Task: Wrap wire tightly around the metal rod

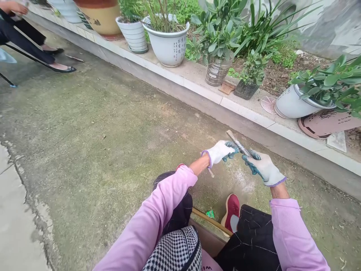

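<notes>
Both my hands wear white gloves with teal fingers, held out over my knees. My left hand (220, 152) is closed around a small thing whose pale end sticks out below the wrist. My right hand (263, 168) grips a long thin metal tool (237, 142), like a file or blade, that slants up to the left across my left fingertips. The two hands meet at the tool. Below them lies a whitish dusty patch (244, 180) on the ground.
A raised tiled ledge (197, 81) runs along the back with several potted plants, among them a white pot (168, 43). A wooden stick (211, 222) lies between my legs beside my red shoe (231, 211). Another person's legs and shoes (60, 68) are at top left.
</notes>
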`<state>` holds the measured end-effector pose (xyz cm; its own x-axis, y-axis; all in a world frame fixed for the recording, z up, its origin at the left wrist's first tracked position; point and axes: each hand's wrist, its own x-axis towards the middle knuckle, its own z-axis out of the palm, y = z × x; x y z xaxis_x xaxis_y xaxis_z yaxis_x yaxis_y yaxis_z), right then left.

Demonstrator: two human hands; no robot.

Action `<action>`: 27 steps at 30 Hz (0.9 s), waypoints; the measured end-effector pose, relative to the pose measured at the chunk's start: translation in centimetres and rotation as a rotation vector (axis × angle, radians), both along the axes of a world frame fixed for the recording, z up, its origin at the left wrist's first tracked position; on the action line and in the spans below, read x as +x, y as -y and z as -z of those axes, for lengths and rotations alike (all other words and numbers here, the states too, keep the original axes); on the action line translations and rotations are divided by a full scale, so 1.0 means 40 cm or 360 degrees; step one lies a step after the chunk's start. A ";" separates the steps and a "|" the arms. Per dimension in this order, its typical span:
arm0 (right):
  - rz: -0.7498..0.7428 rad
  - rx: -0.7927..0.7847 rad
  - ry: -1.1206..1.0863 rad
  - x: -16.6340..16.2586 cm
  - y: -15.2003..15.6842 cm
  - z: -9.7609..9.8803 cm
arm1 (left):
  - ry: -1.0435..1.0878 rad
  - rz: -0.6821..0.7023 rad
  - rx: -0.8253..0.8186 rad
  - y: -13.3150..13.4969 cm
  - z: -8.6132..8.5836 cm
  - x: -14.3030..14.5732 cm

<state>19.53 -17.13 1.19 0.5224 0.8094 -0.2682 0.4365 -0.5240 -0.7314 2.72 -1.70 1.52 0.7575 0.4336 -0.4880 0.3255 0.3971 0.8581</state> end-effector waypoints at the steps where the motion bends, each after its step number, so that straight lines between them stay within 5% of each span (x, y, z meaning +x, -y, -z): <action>1: 0.0017 0.0030 -0.0057 -0.008 -0.004 -0.002 | 0.0004 -0.0039 -0.0048 -0.001 -0.005 0.000; 6: 0.0041 0.0118 -0.0324 -0.037 -0.024 -0.016 | 0.0008 -0.0151 -0.0202 0.006 -0.013 -0.001; 13: 0.0157 0.0128 -0.0719 -0.055 -0.046 -0.016 | 0.0034 -0.0456 -0.0160 0.009 0.034 0.013; 17: 0.0074 0.0166 -0.0951 -0.056 -0.035 0.003 | 0.0211 -0.0310 -0.0471 -0.017 0.025 0.010; 23: -0.0042 0.0111 -0.0892 -0.059 -0.040 0.017 | 0.0208 -0.0398 -0.0457 -0.005 0.005 0.005; 27: 0.0235 0.0316 -0.0708 -0.052 -0.062 0.033 | 0.0190 -0.0554 -0.0381 0.008 0.002 0.014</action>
<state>17.43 -14.67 -0.11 0.5052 0.7936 -0.3391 -0.0080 -0.3886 -0.9214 3.27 -2.02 1.45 0.6434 0.5583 -0.5238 0.0413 0.6579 0.7520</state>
